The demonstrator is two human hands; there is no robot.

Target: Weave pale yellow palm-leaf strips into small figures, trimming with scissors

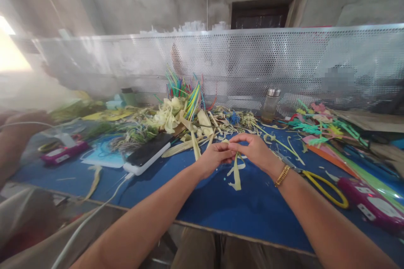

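Pale leaf strip pinched by fingertips of left hand and right hand, hanging over blue table. Thin strip might rip if pulled hard, or slip. Scissors near right wrist, could poke.

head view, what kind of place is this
Probably a handicraft workshop: a blue worktable strewn with pale leaf scraps, yellow-handled scissors, and a perforated metal screen along the bench. The left hand and right hand pinch a leaf strip.
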